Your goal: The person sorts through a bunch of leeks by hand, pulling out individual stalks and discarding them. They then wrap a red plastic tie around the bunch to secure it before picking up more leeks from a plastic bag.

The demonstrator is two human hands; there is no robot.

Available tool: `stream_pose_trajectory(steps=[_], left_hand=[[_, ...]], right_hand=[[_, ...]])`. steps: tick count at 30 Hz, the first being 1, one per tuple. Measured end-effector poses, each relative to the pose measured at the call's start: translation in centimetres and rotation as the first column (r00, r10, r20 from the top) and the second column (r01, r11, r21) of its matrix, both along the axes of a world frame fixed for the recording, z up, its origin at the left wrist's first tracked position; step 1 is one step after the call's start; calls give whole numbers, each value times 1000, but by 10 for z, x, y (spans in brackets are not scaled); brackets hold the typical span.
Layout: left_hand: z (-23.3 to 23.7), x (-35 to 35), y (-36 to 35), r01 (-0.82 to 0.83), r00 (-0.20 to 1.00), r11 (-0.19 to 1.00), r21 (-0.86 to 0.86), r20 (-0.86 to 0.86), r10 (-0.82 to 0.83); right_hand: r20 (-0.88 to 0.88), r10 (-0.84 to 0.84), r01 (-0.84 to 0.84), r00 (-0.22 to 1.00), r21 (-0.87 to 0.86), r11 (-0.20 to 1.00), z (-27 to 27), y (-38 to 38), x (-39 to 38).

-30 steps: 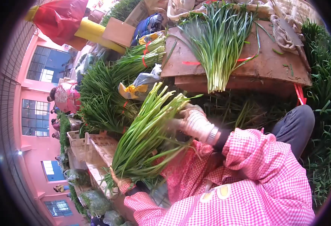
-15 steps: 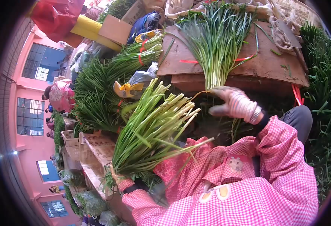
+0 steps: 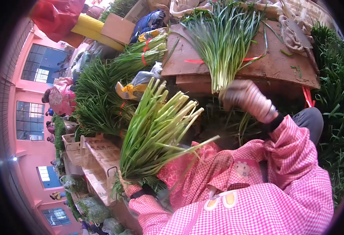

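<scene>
My left hand [image 3: 127, 186], partly hidden by leaves, grips a bunch of green garlic stalks [image 3: 150, 133] near the leafy end; the pale cut ends point up and right. One loose stalk sticks out to the right. On the wooden board [image 3: 285, 72] lies a second bunch of green garlic [image 3: 226, 51], leaves fanned away from me, pale ends at the board's near edge. A red tie [image 3: 195, 61] lies flat across the board beneath it. My gloved right hand [image 3: 248, 98] is just below those pale ends, its fingers smeared by motion.
Tied bunches of greens [image 3: 97, 98] are heaped at the left, beside a grey and yellow plastic bag [image 3: 134, 88]. Wooden crates [image 3: 97, 164] stand lower left. Long greens [image 3: 336, 109] fill the right side. A knitted cloth [image 3: 293, 39] lies on the board's far right.
My right hand has turned and its spread fingers have drawn in, now blurred, near the same stalk ends. The bunch in my left hand has tilted slightly more upright.
</scene>
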State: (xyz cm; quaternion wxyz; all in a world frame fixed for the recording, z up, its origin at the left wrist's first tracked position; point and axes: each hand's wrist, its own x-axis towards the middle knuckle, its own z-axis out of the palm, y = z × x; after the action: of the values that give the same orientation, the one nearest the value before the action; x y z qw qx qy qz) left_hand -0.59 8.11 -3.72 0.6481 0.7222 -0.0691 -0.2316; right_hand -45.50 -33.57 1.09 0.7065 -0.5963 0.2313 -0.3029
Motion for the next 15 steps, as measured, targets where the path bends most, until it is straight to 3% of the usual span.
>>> stream_pose_trajectory(steps=[1, 2, 3, 4, 5, 6, 7, 8, 9, 13, 14, 15], left_hand=[[-3, 0, -2, -15, 998, 999, -43, -57, 12], [-5, 0, -5, -25, 995, 997, -74, -96, 18], [-6, 1, -8, -30, 993, 995, -92, -116, 19], [-7, 1, -11, -36, 991, 993, -114, -134, 20], [-5, 0, -12, -50, 987, 989, -143, -158, 27], [-4, -2, -13, -71, 980, 983, -171, -193, 38], [-1, -3, -15, -93, 973, 976, -197, -226, 47], [1, -5, -15, -113, 966, 970, -216, -254, 56], [2, -7, -15, -128, 961, 964, -234, -269, 63], [2, -14, -5, -172, 949, 954, -244, -300, 94], [1, -15, -4, -193, 947, 953, -232, -300, 118], [3, -19, -10, -248, 932, 953, -173, -312, 186]], right_hand=[[-205, 158, -204, 966, -224, 953, -10, 11, -2], [-462, 188, -438, 867, -526, 729, -8, 16, -3], [-552, 52, -469, 832, -650, 598, 1, 27, 7], [-398, 93, -329, 912, -580, 745, 0, 38, 20], [-369, 202, -363, 907, -442, 820, -5, 47, 34], [-466, 291, -455, 835, -291, 842, 11, 62, 43], [-397, 382, -516, 834, -319, 795, 13, 72, 55], [-298, 473, -496, 829, -4, 868, 31, 84, 61], [-179, 533, -465, 827, 313, 828, 47, 94, 61], [146, 115, -143, 983, 197, 970, 12, 102, 59], [143, 70, -125, 987, 425, 896, 25, 88, 43], [104, 73, -119, 992, 549, 827, 34, 72, 22]])
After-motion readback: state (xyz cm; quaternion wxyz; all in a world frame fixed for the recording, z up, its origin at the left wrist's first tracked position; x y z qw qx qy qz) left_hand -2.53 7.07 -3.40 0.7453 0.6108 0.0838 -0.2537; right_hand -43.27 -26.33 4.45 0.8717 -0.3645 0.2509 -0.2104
